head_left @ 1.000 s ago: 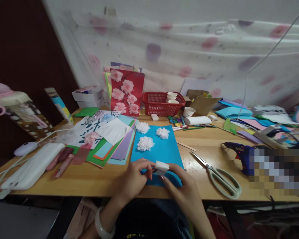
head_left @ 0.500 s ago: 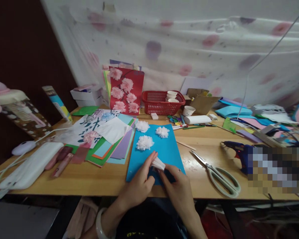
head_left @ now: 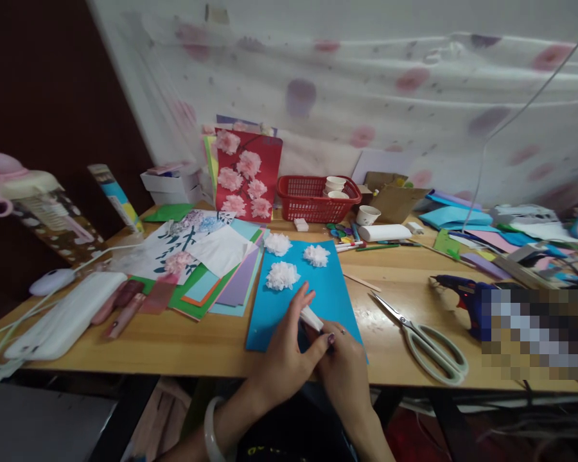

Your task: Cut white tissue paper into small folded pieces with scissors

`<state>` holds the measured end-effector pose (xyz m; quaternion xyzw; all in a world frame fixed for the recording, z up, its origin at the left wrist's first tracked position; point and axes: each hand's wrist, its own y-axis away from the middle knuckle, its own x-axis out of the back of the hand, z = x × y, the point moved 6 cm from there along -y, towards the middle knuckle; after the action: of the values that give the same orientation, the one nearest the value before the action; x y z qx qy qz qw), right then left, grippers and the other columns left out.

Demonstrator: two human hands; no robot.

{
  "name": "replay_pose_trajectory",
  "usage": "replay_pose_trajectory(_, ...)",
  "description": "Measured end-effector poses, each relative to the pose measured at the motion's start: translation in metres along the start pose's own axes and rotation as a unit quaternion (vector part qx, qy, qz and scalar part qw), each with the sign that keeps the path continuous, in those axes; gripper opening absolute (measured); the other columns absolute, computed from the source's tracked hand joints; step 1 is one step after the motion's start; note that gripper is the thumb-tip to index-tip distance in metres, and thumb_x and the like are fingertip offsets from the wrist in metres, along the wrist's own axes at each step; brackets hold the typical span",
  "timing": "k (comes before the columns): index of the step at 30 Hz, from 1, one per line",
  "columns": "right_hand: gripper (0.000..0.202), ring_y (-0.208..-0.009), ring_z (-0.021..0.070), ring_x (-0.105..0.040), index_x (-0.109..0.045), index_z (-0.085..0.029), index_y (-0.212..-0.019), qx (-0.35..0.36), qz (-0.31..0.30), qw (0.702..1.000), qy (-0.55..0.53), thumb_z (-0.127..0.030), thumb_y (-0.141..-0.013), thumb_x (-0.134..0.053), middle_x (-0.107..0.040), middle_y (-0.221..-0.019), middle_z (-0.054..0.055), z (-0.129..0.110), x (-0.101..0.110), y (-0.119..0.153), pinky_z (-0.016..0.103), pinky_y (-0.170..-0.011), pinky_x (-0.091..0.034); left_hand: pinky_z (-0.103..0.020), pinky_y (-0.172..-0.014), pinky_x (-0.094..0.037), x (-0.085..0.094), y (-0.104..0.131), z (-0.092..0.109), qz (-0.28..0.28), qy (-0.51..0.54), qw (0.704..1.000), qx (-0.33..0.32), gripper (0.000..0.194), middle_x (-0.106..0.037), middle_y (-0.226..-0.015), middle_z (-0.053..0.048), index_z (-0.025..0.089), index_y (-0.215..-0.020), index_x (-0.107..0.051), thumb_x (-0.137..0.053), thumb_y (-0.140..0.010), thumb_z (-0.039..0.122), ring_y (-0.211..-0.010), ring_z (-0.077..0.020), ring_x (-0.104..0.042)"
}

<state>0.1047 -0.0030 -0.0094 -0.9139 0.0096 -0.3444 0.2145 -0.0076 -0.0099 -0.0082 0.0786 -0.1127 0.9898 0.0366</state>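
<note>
A blue sheet [head_left: 325,282] lies on the wooden table with three white ruffled paper flowers [head_left: 282,276] on its upper part. Over its lower part, a small folded white paper piece [head_left: 312,318] is between my two hands. My right hand [head_left: 344,359] is closed around the lower end of this piece. My left hand [head_left: 289,346] is on the piece's left side, its fingers partly spread and its thumb reaching across to my right hand. The contact between my left fingers and the paper is partly hidden.
Scissors [head_left: 421,340] and a blue glue gun [head_left: 462,295] lie to the right. Stacked coloured papers [head_left: 238,282] and a white power strip [head_left: 67,314] are at the left. A red basket [head_left: 313,200], a paper cup [head_left: 368,215] and a red flower card [head_left: 248,173] stand behind.
My left thumb has moved right, across to my right hand. My right hand has closed further around the white piece, and less of it shows. The view has shifted slightly.
</note>
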Motion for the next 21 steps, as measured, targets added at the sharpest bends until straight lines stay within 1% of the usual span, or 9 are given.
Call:
replay_pose_trajectory(2,0.028,-0.075,0.0237,-0.066,-0.073,-0.018,-0.095,-0.004,0.000,1.000,0.003,-0.016,-0.084,-0.048,-0.073,-0.086,0.011,0.002,-0.003,0.000,0.031,-0.065,-0.048,-0.042,-0.113,-0.031,-0.001,-0.001,0.003,0.009,-0.055,0.998,-0.034,0.054,-0.044,-0.148,-0.010,0.025,-0.143,-0.036,-0.052,-0.092,0.028,-0.136,-0.0234,-0.039)
replay_pose_trajectory(3,0.026,-0.073,0.0235,-0.066,-0.073,-0.018,-0.091,-0.006,0.004,1.000,0.003,-0.017,-0.083,-0.048,-0.073,-0.083,0.010,0.003,-0.003,0.001,0.031,-0.064,-0.048,-0.042,-0.114,-0.031,0.000,-0.001,0.005,0.018,-0.079,0.995,-0.054,0.050,-0.044,-0.148,-0.009,0.027,-0.142,-0.039,-0.049,-0.093,0.028,-0.137,-0.0236,-0.038)
replay_pose_trajectory(6,0.024,-0.070,0.0228,-0.065,-0.072,-0.018,-0.085,-0.009,0.007,1.000,-0.002,-0.019,-0.085,-0.047,-0.072,-0.080,0.010,0.003,-0.003,0.001,0.029,-0.061,-0.047,-0.046,-0.114,-0.028,0.003,0.001,0.009,0.037,-0.143,0.984,-0.099,0.052,-0.033,-0.153,-0.008,0.030,-0.143,-0.038,-0.050,-0.093,0.031,-0.142,-0.0265,-0.029)
replay_pose_trajectory(9,0.026,-0.072,0.0227,-0.065,-0.071,-0.019,-0.085,-0.013,0.007,1.000,-0.009,-0.021,-0.089,-0.046,-0.073,-0.081,0.009,0.003,-0.003,0.001,0.029,-0.062,-0.046,-0.051,-0.113,-0.029,0.003,0.003,0.010,0.007,-0.195,0.976,-0.098,0.047,-0.028,-0.155,-0.009,0.033,-0.140,-0.044,-0.049,-0.093,0.034,-0.142,-0.0299,-0.026)
replay_pose_trajectory(13,0.026,-0.066,0.0220,-0.063,-0.069,-0.019,-0.077,-0.018,0.009,1.000,-0.010,-0.024,-0.089,-0.047,-0.072,-0.075,0.008,0.003,-0.002,0.000,0.029,-0.057,-0.044,-0.053,-0.114,-0.026,0.003,0.004,0.009,0.002,-0.208,0.974,-0.093,0.055,-0.024,-0.157,-0.008,0.034,-0.144,-0.036,-0.051,-0.092,0.034,-0.143,-0.0302,-0.022)
replay_pose_trajectory(16,0.025,-0.067,0.0217,-0.064,-0.071,-0.019,-0.080,-0.017,-0.011,0.999,-0.035,-0.021,-0.087,-0.048,-0.073,-0.076,0.007,0.001,0.002,-0.001,0.028,-0.059,-0.046,-0.051,-0.114,-0.025,0.006,0.002,0.008,0.008,-0.164,0.984,-0.075,0.054,-0.029,-0.156,-0.006,0.034,-0.142,-0.041,-0.055,-0.090,0.029,-0.143,-0.0288,-0.025)
replay_pose_trajectory(19,0.027,-0.073,0.0235,-0.067,-0.074,-0.018,-0.086,-0.030,-0.064,0.992,-0.105,-0.028,-0.090,-0.049,-0.074,-0.077,0.006,-0.002,0.005,-0.001,0.030,-0.066,-0.050,-0.044,-0.109,-0.035,0.015,-0.003,0.003,0.025,-0.025,0.999,-0.003,0.065,-0.045,-0.147,-0.011,0.027,-0.145,-0.034,-0.061,-0.086,0.028,-0.134,-0.0261,-0.043)
replay_pose_trajectory(20,0.028,-0.074,0.0241,-0.067,-0.074,-0.018,-0.088,-0.035,-0.079,0.988,-0.128,-0.031,-0.090,-0.050,-0.074,-0.077,0.005,-0.004,0.006,-0.001,0.030,-0.068,-0.051,-0.041,-0.106,-0.040,0.016,-0.004,0.002,0.012,0.023,0.999,0.022,0.063,-0.053,-0.141,-0.012,0.024,-0.143,-0.038,-0.062,-0.085,0.030,-0.127,-0.0257,-0.050)
replay_pose_trajectory(21,0.029,-0.074,0.0244,-0.067,-0.075,-0.018,-0.089,-0.038,-0.088,0.985,-0.145,-0.033,-0.090,-0.051,-0.074,-0.077,0.005,-0.006,0.008,-0.001,0.030,-0.069,-0.051,-0.038,-0.101,-0.043,0.015,-0.005,0.001,-0.012,0.060,0.997,0.044,0.056,-0.060,-0.133,-0.012,0.022,-0.138,-0.047,-0.063,-0.085,0.032,-0.121,-0.0254,-0.056)
